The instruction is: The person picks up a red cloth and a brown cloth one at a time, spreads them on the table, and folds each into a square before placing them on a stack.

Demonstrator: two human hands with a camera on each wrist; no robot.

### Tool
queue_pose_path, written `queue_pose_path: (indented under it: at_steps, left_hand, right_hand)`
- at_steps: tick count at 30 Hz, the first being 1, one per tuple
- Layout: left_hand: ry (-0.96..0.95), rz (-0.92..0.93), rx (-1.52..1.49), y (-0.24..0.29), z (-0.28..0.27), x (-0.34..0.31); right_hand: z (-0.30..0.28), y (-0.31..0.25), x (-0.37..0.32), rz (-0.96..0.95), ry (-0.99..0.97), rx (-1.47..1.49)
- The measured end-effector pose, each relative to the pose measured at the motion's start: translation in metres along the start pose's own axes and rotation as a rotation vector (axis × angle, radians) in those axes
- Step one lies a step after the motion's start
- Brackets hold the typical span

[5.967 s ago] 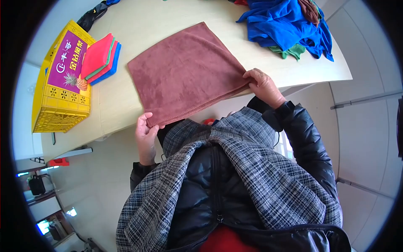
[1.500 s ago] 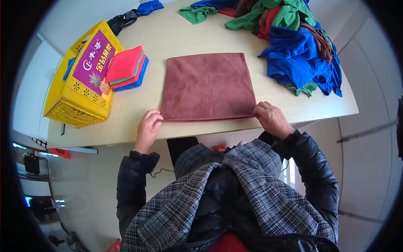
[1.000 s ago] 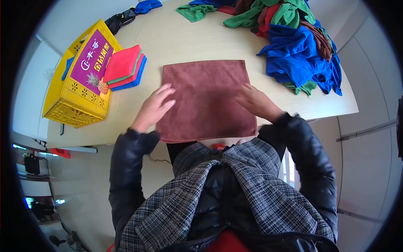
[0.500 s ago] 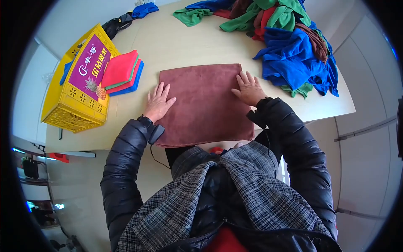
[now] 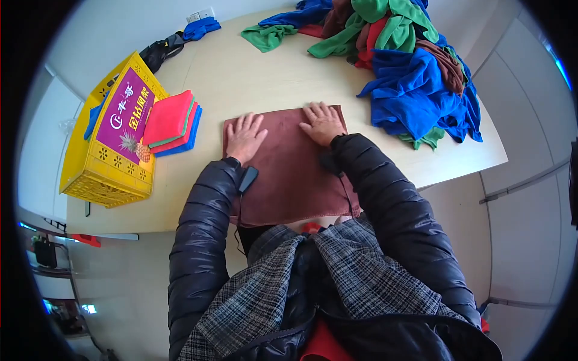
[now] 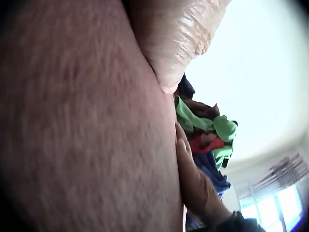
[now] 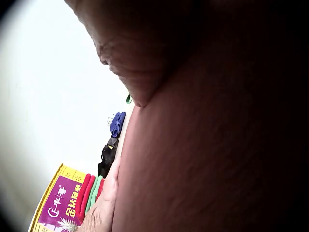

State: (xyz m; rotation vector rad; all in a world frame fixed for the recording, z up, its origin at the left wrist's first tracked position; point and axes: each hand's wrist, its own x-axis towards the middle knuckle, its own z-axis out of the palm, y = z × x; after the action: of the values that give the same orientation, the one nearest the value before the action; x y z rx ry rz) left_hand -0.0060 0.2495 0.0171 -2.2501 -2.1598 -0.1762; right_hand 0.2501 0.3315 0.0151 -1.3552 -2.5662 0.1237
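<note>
A brown cloth [image 5: 289, 174] lies flat at the table's front edge, its near edge reaching over that edge. The left hand [image 5: 245, 137] rests palm down near its far left corner, fingers spread. Near the far right corner the right hand [image 5: 324, 124] lies flat in the same way. In the left wrist view the brown cloth [image 6: 91, 125] fills the left side under the left hand [image 6: 176, 38], with the right hand [image 6: 200, 188] beyond. The right wrist view has the cloth [image 7: 207, 159] below the right hand [image 7: 130, 53], and the left hand [image 7: 102, 208] past it.
A yellow crate [image 5: 111, 174] stands on the left with folded red, green and blue cloths [image 5: 168, 123] against it. Loose cloths [image 5: 409, 90] are heaped at the back right. A black item [image 5: 161, 53] and a blue cloth [image 5: 201, 28] lie at the back left.
Earlier the hands pinched the cloth's near corners; they let go and came down flat on it. Since half a second ago both have slid toward its far edge, the right one also leftward.
</note>
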Motion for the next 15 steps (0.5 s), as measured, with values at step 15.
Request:
queue_pose_path:
  at_steps: [15]
  left_hand:
    - [0.1,-0.066,0.014,0.018,-0.037,-0.111]
  right_hand:
    - [-0.047,-0.031,-0.115,0.027,0.113,-0.142]
